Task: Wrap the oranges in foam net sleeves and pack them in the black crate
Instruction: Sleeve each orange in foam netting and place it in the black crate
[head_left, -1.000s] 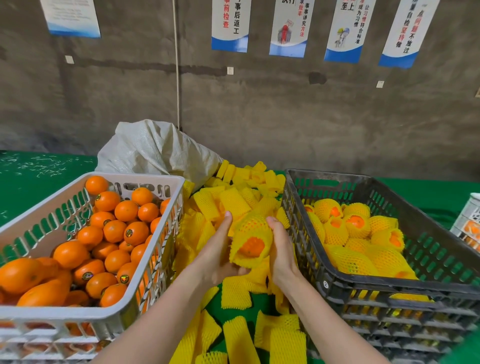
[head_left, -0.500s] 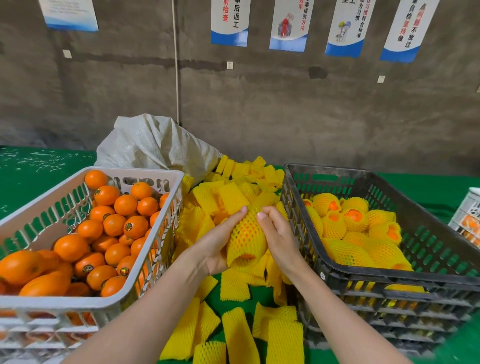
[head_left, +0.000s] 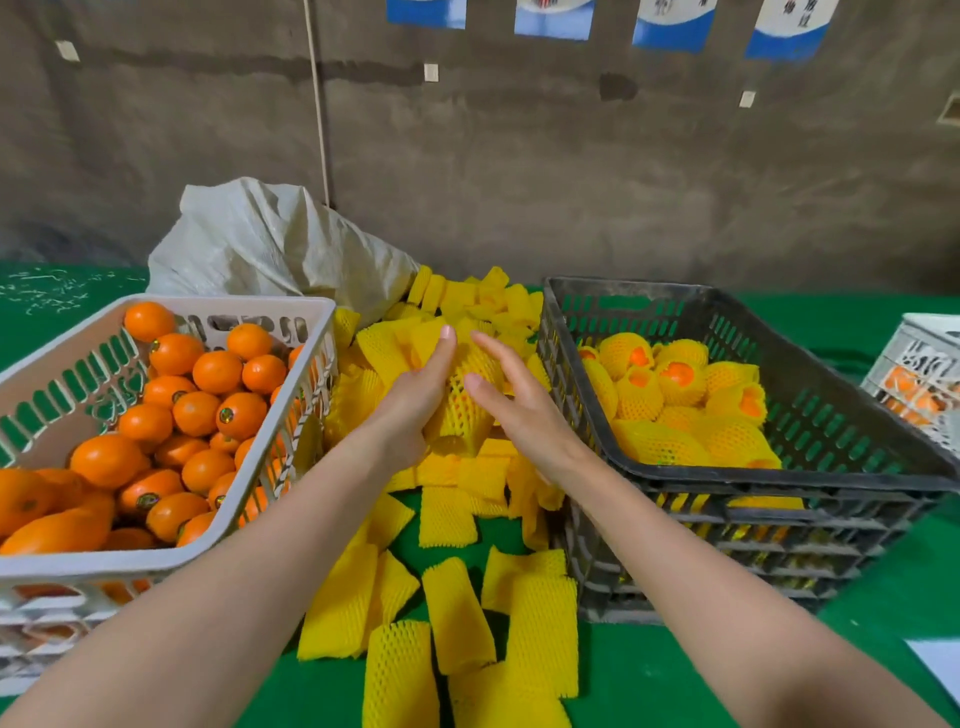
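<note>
An orange in a yellow foam net sleeve (head_left: 464, 402) is held over the pile of loose sleeves (head_left: 457, 618). My left hand (head_left: 415, 400) cups its left side and holds it, thumb hidden. My right hand (head_left: 519, 410) is beside it on the right with fingers straight, and only the thumb touches the net. The black crate (head_left: 779, 480) on the right holds several wrapped oranges (head_left: 670, 395). The white crate (head_left: 171, 558) on the left is full of bare oranges (head_left: 197, 410).
A grey woven sack (head_left: 270, 244) lies behind the sleeve pile against the concrete wall. Another white crate (head_left: 930, 364) with oranges shows at the right edge. Everything stands on a green table top (head_left: 883, 613). A white sheet (head_left: 940, 670) lies at the lower right.
The sleeve has been drawn over the orange, so the bare fruit no longer shows at its mouth. My right hand has opened and eased off the sleeve. The view has tilted down.
</note>
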